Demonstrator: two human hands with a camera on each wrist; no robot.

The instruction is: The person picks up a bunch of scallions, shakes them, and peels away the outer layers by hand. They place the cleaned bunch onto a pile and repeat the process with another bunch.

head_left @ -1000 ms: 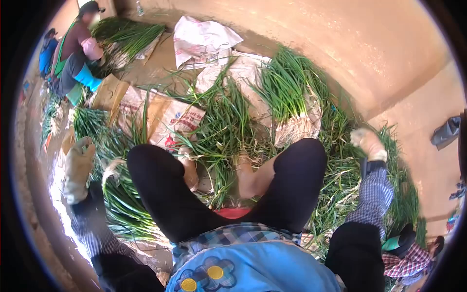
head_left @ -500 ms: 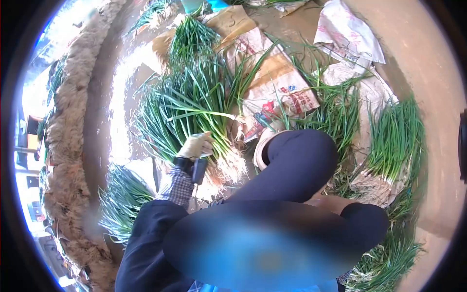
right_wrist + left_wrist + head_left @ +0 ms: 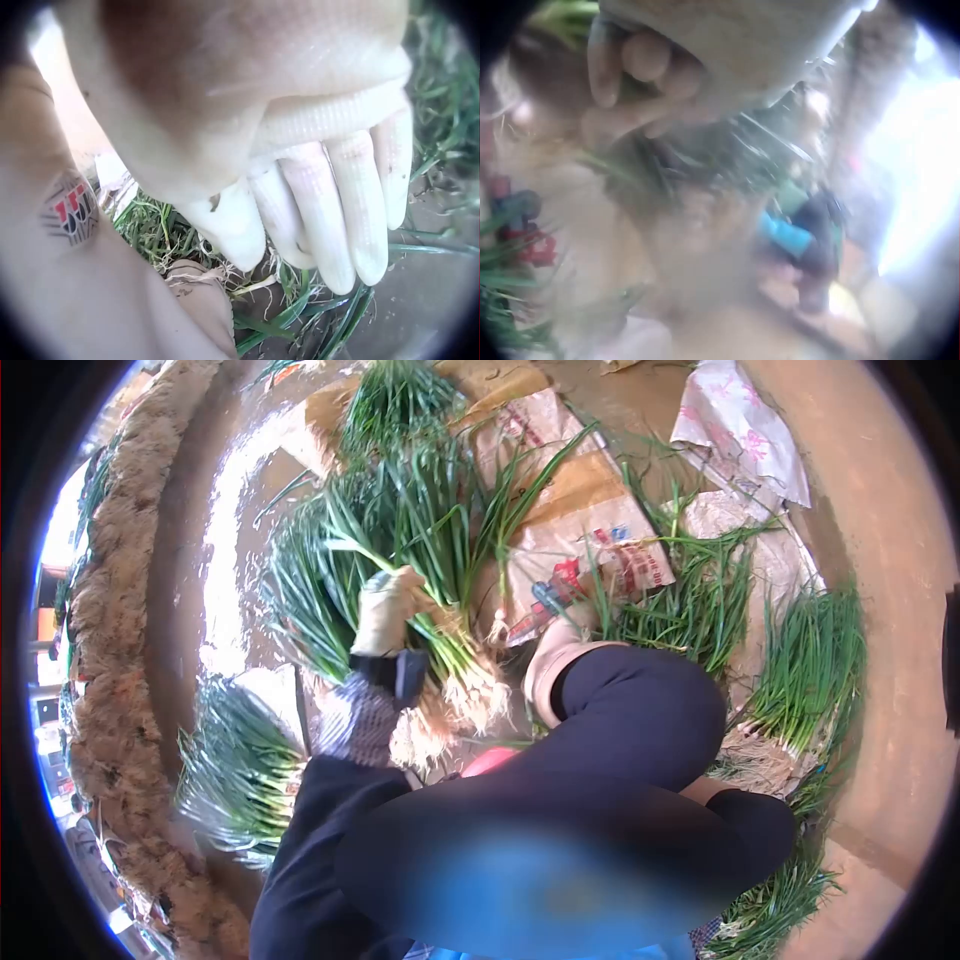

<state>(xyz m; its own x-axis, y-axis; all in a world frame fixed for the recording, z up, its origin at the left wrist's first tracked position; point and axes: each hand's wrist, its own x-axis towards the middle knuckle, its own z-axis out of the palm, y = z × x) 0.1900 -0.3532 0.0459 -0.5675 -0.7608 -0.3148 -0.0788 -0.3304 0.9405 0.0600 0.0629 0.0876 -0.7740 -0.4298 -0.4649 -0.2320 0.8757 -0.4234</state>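
Observation:
My gloved left hand is over a heap of spring onions, left of my raised knee. Its fingers curl around a spring onion, whose leaves show beyond the hand. Pale roots of the heap point toward me. The left wrist view is blurred. My right hand, in a whitish ribbed glove, hangs with its fingers extended and nothing held, above loose green leaves on the wet floor. It is out of the head view.
A second bunch of spring onions lies at left, another at right. Printed sacks and scattered leaves spread ahead. A shaggy brown ridge runs along the left. Another person sits farther off in the left wrist view.
My view has swung to the left. My left hand went from raised at the side to the onion heap, then shifted up to the onion lying across it. My right hand has left the head view.

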